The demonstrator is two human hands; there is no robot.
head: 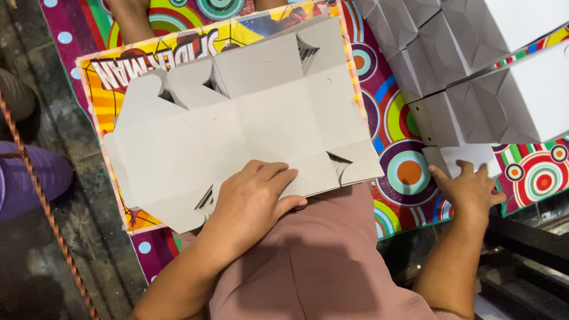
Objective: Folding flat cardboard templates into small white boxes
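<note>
Grey flat carton blank: left hand presses its near edge, open; right hand, fingers spread, touches stacked white boxes.

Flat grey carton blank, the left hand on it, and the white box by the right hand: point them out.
flat grey carton blank (237, 118): head view, middle panel.
left hand (252, 198): head view, back of the hand.
white box (468, 157): head view, its top face beside the right hand (471, 192).

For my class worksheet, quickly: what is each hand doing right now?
Left hand: open, pressing flat on the grey cardboard box blank.
Right hand: open, fingers touching a folded white box.
</note>
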